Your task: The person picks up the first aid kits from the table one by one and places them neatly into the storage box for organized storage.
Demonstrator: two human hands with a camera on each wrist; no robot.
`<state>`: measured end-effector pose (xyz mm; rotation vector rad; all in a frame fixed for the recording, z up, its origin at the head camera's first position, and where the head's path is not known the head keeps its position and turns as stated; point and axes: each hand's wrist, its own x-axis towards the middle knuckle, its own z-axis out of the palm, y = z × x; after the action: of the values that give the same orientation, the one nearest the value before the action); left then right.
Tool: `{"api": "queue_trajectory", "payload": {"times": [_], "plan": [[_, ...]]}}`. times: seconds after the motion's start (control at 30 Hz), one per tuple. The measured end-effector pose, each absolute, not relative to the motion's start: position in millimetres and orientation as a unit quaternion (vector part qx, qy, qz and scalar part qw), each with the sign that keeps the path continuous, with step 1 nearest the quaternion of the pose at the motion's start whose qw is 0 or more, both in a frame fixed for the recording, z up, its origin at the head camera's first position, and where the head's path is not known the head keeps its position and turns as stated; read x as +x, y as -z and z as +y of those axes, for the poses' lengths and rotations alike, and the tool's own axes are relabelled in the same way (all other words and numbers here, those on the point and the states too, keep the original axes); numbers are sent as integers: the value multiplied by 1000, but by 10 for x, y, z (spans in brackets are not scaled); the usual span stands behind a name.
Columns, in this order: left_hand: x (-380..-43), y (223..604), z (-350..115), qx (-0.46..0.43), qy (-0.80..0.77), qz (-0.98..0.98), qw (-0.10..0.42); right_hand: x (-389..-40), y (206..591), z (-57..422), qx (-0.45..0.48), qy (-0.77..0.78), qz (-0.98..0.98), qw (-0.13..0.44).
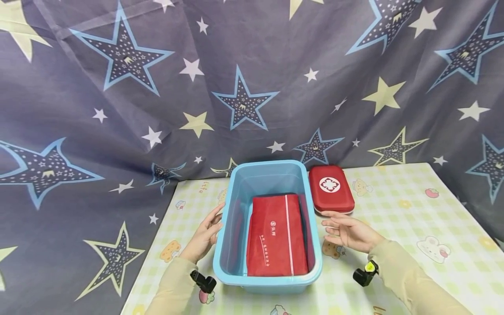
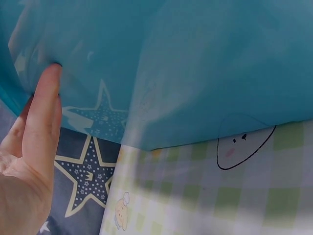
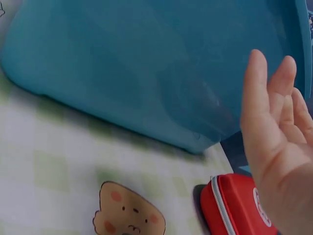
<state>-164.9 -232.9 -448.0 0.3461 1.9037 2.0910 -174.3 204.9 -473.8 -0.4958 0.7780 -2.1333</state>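
Note:
A light blue plastic bin (image 1: 267, 280) stands on the table, with a folded red cloth item (image 1: 271, 245) bearing white print and a white stripe lying inside. My left hand (image 1: 203, 238) is at the bin's left side; in the left wrist view its straight fingertips (image 2: 55, 71) touch the outer wall. To the right of the bin, my right hand (image 1: 350, 232) is held with loosely extended fingers, holding nothing. The right wrist view shows a gap between that hand and the blue wall. Just beyond the right fingertips lies a red zippered first-aid case (image 1: 334, 201) with a white cross emblem.
A checked green and white tablecloth (image 1: 397, 218) with cartoon prints covers the table. Behind and to the left hangs a dark curtain (image 1: 275, 43) patterned with stars. Each wrist carries a small black camera.

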Motion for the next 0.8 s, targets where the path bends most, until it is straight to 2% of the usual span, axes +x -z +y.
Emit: {"api": "queue_trajectory", "payload": {"times": [0.8], "plan": [[-1660,4501,-2335,125,-725,662,144,-1891,4933,2424,-164,862,306,368]]}}
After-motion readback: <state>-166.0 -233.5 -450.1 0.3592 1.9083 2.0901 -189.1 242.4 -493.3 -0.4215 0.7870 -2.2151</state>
